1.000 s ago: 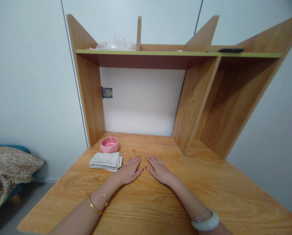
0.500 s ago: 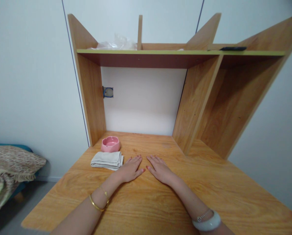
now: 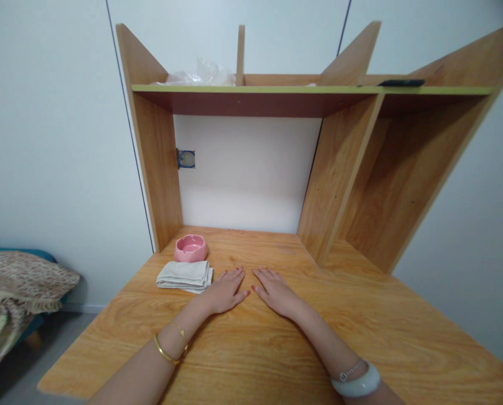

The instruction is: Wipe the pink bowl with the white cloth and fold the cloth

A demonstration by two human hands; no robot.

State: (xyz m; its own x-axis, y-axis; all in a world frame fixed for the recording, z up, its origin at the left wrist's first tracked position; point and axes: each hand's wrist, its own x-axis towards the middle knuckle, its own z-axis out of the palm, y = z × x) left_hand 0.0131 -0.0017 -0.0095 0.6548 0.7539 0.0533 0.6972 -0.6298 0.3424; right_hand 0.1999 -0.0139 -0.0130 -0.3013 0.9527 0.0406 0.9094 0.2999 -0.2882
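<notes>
My left hand [image 3: 225, 292] lies flat on the wooden desk [image 3: 251, 349], fingers stretched out and thumb apart. It holds nothing. Close by on its left is a folded light grey cloth [image 3: 184, 274]. Behind the cloth stands a pink ashtray [image 3: 191, 248] with angular sides. My right hand [image 3: 279, 292] also rests flat on the desktop, its fingers extended and nothing in it. A small gap separates the two thumbs.
Over the desk rises a wooden shelf unit [image 3: 314, 185] with upright panels. A clear plastic bag [image 3: 207, 73] and a flat black object [image 3: 402, 82] lie on its upper board. An uncovered wall box [image 3: 186, 159] shows wires. Far left, a patterned blanket [image 3: 19, 281] covers blue furniture.
</notes>
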